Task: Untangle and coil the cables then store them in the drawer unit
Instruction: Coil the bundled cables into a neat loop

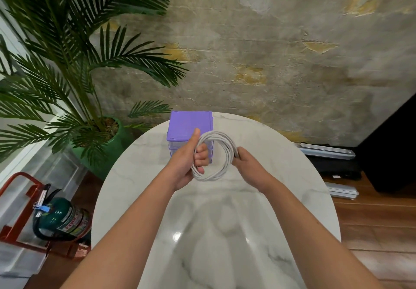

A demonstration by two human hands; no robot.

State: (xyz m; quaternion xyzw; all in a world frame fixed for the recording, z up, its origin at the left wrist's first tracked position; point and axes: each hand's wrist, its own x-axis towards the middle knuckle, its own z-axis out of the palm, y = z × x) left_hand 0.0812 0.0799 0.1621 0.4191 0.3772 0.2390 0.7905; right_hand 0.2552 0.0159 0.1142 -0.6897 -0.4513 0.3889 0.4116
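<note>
Above the middle of the round marble table (pixel 139 176), both hands are holding a white cable (pixel 221 153) wound into a ring of several loops, held up in the air rather than lying on the tabletop. The left hand (pixel 188 164) is gripping the ring at its 9 o'clock side: the fingers are curling through the middle of the coil and around the bundled strands, while the thumb is pointing up along the outside toward 11 o'clock. The right hand (pixel 248 164) is pinching the ring at 3 o'clock, its fingertips closing on the strands, though the back of the hand is hiding exactly how the fingers are lying. Just beyond the coil, at 12 o'clock from it, the purple drawer unit (pixel 188 124) is standing at the far edge of the table; the hands and the cable are covering most of its clear drawer fronts, so it is impossible to tell whether any drawer is open. The cable's plugs are not making themselves out among the loops.
</note>
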